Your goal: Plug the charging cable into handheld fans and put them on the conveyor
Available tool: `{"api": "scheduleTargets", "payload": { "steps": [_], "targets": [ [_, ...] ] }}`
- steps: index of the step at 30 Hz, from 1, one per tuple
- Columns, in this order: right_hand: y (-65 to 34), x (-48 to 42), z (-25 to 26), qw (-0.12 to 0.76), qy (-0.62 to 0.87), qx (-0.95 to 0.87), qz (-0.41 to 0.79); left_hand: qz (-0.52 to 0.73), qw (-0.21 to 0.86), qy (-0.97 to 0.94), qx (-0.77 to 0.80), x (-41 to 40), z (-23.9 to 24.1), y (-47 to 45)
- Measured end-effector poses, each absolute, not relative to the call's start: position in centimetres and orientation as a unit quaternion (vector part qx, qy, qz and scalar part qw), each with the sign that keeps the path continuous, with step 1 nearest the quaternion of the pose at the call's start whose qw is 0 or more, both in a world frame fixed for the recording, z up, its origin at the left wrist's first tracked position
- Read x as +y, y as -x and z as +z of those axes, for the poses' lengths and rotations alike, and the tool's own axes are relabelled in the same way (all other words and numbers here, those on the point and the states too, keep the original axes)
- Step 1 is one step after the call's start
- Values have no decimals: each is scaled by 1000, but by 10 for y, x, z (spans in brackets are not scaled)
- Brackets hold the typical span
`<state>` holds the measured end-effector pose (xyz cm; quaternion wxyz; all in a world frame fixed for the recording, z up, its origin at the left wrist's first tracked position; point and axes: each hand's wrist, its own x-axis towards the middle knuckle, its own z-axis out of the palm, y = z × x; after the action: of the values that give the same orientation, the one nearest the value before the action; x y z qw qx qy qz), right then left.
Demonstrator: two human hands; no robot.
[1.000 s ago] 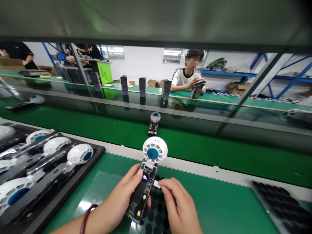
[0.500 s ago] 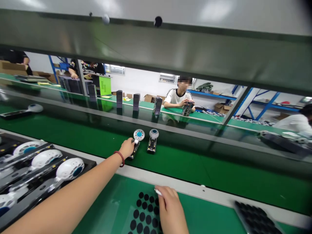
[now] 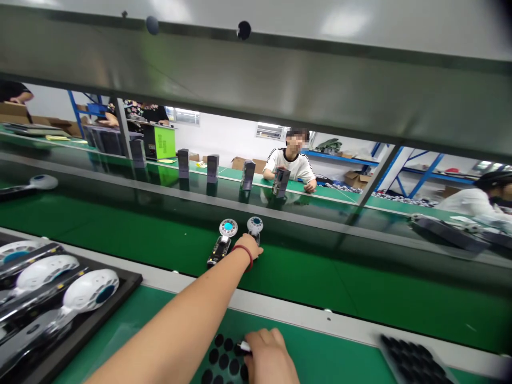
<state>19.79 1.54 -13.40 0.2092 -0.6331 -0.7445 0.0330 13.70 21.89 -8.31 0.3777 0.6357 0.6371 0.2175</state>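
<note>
My left hand (image 3: 248, 246) reaches across onto the green belt, its fingers closed over the dark body of a device with a round white head (image 3: 255, 225). Just left of it lies a similar device (image 3: 228, 228) with a blue centre and an exposed black body; nothing touches it. Nearer to me, my right hand (image 3: 269, 352) is closed on a slim white tool (image 3: 245, 346), of which only the tip shows. That tip is over a clear sheet of round black stickers (image 3: 224, 361), partly covered by my hand and left forearm.
A black tray (image 3: 128, 285) of similar devices stands at left. Another sheet of black discs (image 3: 412, 358) lies at right. Dark upright blocks (image 3: 213, 168) line the far side of the belt (image 3: 340, 266), where a co-worker (image 3: 290, 162) sits. A metal shelf (image 3: 240, 69) hangs overhead.
My left hand has gone from the left device to the right one, leaving the left one lying on the belt. My right hand has shifted slightly left and down with the white tool.
</note>
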Motion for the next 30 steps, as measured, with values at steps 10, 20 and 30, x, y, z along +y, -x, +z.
{"api": "scheduleTargets", "payload": {
  "steps": [10,20,30],
  "targets": [
    [-207,15,-126,243,621,-731,144,343,677,-449,472,125,-47,-90],
    [-214,20,-110,358,591,-650,316,337,765,-262,482,-8,-83,-52],
    [-199,7,-90,448,579,-521,438,321,615,-456,557,-21,-112,-63]
  ]
}}
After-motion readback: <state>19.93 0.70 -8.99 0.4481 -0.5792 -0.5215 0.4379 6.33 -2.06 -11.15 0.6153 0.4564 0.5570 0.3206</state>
